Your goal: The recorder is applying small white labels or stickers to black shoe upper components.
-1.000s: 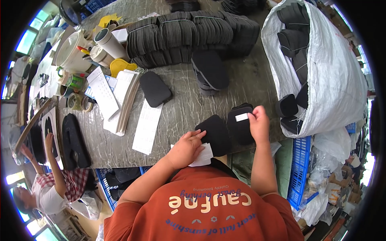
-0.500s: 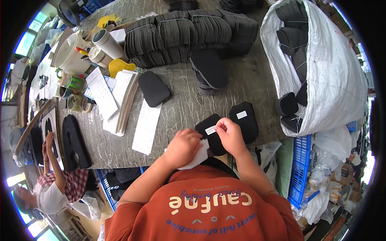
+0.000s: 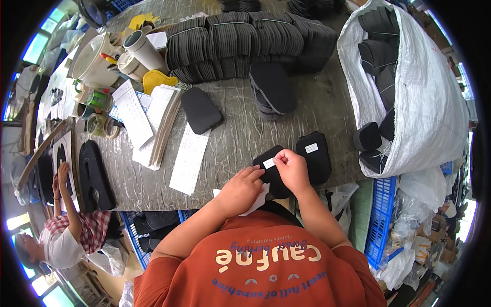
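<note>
At the near edge of the grey worktop [image 3: 240,128], the left hand [image 3: 240,189] lies flat on a white backing sheet [image 3: 257,200]. The right hand [image 3: 292,169] pinches a small white sticker [image 3: 269,162] onto a black foam pad [image 3: 273,174], beside another labelled pad [image 3: 314,156].

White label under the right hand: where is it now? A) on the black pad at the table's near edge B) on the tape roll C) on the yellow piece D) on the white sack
A: the right hand presses the label onto the black pad at the table's near edge.

Black pad [image 3: 270,174] half hidden under both hands.
</note>
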`<state>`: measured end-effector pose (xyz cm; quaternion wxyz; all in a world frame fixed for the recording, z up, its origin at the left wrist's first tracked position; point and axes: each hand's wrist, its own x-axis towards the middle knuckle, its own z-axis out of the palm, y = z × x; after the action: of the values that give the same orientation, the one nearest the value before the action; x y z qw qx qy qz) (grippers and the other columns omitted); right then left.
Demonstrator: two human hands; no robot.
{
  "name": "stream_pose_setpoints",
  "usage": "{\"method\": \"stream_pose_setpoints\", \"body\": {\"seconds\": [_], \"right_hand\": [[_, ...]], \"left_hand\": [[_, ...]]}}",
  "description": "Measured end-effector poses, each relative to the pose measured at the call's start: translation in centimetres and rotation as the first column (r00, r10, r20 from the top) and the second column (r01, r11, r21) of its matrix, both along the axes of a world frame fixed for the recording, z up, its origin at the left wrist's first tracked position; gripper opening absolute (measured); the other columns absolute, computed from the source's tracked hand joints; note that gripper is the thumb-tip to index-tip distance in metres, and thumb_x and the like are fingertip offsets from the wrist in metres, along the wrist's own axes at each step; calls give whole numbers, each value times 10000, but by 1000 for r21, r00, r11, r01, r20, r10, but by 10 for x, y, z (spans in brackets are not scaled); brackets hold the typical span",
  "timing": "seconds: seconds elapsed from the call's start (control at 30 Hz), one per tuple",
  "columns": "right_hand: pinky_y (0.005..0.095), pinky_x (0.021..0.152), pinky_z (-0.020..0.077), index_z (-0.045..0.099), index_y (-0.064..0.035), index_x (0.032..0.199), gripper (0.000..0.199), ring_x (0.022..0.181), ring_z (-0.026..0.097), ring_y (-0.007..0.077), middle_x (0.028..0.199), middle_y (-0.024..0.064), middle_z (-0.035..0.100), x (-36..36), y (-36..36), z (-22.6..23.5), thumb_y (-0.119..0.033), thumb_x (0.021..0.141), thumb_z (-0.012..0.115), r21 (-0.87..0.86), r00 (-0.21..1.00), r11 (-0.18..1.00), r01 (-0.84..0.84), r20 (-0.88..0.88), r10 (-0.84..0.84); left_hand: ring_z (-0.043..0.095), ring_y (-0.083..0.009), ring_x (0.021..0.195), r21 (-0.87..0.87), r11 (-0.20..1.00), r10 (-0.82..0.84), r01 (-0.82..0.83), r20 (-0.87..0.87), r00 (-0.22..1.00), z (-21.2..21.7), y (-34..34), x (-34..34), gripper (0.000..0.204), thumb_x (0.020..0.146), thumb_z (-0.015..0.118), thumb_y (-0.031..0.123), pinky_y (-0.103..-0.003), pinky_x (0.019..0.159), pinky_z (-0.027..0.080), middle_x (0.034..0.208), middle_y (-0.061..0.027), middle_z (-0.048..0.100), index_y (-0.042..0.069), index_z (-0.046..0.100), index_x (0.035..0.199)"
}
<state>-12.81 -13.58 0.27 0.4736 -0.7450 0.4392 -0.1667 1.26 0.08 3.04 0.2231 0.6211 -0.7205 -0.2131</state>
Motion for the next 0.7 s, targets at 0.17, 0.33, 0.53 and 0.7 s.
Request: {"method": "stream_pose_setpoints", "body": {"seconds": [0.17, 0.33, 0.53, 0.7], "right_hand": [[340, 580, 493, 633, -13, 853, 112, 620, 647, 246, 690, 119, 654, 0, -1, 2, -83, 790, 694, -22, 1000, 1000, -11, -27, 11], [369, 606, 509, 592, -18, 972, 264, 635, 655, 276, 680, 115, 656, 4, 1, 2, -100, 762, 728, -63, 991, 992, 107, -75, -111], [405, 672, 508, 569, -38, 951, 285, 749, 635, 328, 768, 128, 656, 10, -2, 8, -112, 742, 749, -225, 973, 972, 69, -201, -116], [435, 724, 489, 557, -48, 879, 208, 857, 592, 350, 857, 131, 640, 6, -2, -1, -86, 760, 723, -442, 987, 897, 3, -141, -72]], "left_hand": [[489, -295, 1203, 58, 997, -50, 41, 153, 987, 1, -5, -4, 199, 815, 608, 194, -450, 1037, 361, 1352, -142, 516, 6, 651, 865], [481, -269, 1208, 104, 994, -49, 28, 206, 977, 5, -6, -8, 205, 818, 606, 215, -476, 1057, 329, 1384, -110, 498, 26, 660, 878], [472, -268, 1218, 134, 991, -47, 21, 193, 980, 7, -5, -8, 202, 823, 602, 207, -485, 1064, 322, 1394, -113, 485, 25, 661, 889], [403, -331, 1287, 86, 996, -48, 39, 107, 993, 0, 2, -6, 213, 833, 605, 195, -505, 1072, 313, 1405, -130, 465, -6, 646, 892]]}}
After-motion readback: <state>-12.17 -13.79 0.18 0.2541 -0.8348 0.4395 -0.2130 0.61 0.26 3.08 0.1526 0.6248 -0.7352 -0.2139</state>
